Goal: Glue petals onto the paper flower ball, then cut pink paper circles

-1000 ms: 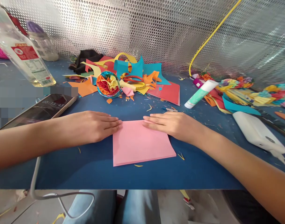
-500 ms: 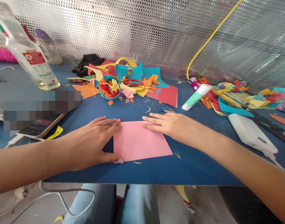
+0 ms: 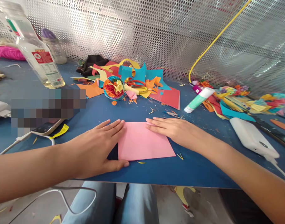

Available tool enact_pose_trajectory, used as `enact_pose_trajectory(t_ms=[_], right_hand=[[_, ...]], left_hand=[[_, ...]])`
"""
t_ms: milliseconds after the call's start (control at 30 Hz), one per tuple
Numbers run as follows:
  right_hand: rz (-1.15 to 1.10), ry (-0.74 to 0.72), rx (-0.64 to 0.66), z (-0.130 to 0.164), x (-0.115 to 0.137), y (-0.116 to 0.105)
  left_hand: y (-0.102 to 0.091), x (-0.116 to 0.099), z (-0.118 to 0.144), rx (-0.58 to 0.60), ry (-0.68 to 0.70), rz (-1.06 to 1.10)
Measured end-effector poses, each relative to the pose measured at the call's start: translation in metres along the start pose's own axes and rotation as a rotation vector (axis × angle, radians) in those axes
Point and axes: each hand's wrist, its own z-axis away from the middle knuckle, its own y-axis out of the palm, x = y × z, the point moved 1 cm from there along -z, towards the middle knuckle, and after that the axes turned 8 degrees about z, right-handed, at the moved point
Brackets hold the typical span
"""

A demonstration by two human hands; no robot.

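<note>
The pink paper [image 3: 143, 141] is lying flat on the blue counter [image 3: 156, 172], near its front edge and directly before the person; it looks folded over, with a crisp far edge, though whether it is one layer or two cannot be told for certain. The left hand [image 3: 99, 149] is resting spread and flat at the sheet's left side, its fingers [image 3: 114, 126] reaching to the far left corner and its thumb lying along the near left corner; it is gripping nothing, only pressing. The right hand [image 3: 173, 129] is lying open and flat too, its fingertips touching the far right edge of the sheet; it is likewise holding nothing.

By my judgement, the step in hand is flattening or creasing the sheet, both palms pinning it while the edge is being set; the next move would call for a firm stroke along that far edge, or for lifting a corner with thumb and forefinger, keeping the other hand down so the sheet is not sliding.

Well beyond the sheet, a paper flower [image 3: 113, 88] is sitting among coloured scraps [image 3: 142, 76]; a glue stick [image 3: 198, 99] is lying to the right, a clear bottle [image 3: 36, 51] standing far left, and a white power bank [image 3: 253, 138] resting near the right forearm.
</note>
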Motion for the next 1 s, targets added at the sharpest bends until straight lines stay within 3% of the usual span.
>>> enact_pose_trajectory(t_ms=[300, 533, 633, 733, 800, 1000], right_hand=[[-0.123, 0.049, 0.062, 0.0, -0.001, -0.002], [-0.197, 0.068, 0.116, -0.009, -0.003, -0.017], [-0.093, 0.083, 0.102, -0.026, 0.013, -0.032], [-0.084, 0.163, -0.135, -0.046, 0.039, -0.04], [-0.202, 0.2, -0.209, -0.057, 0.055, -0.035], [-0.491, 0.214, -0.075, -0.056, 0.064, -0.012]], left_hand=[[0.009, -0.012, 0.007, -0.061, 0.075, -0.077], [0.004, -0.01, 0.007, -0.099, 0.016, -0.004], [0.005, -0.007, 0.006, -0.103, 0.052, 0.016], [0.005, -0.006, 0.004, -0.134, 0.078, 0.009], [0.003, -0.006, 0.003, -0.157, 0.085, 0.02], [-0.002, -0.003, 0.004, -0.118, 0.081, 0.081]])
